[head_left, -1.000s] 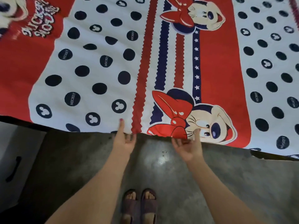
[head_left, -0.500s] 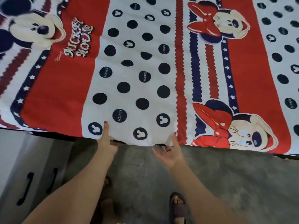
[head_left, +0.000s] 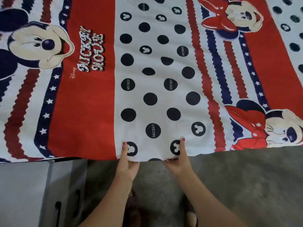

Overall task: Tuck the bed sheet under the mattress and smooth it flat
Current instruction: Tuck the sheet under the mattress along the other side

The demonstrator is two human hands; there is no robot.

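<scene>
Head camera view: a bed sheet (head_left: 147,71) printed "Disney", "Mickey Mouse" and "MICKEY" dots lies spread across the bed. At its near edge, left hand (head_left: 127,163) and right hand (head_left: 178,159) each pinch the white dotted panel, thumbs on top, above the grey floor (head_left: 246,185).

Left hand (head_left: 127,163) and right hand (head_left: 177,162) pinch bed sheet (head_left: 154,79) hem at 6 o'clock, thumbs on top.

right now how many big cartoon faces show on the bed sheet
3 on the bed sheet: one far left, one top right, one lower right at the near edge. Others may lie outside the frame.
</scene>
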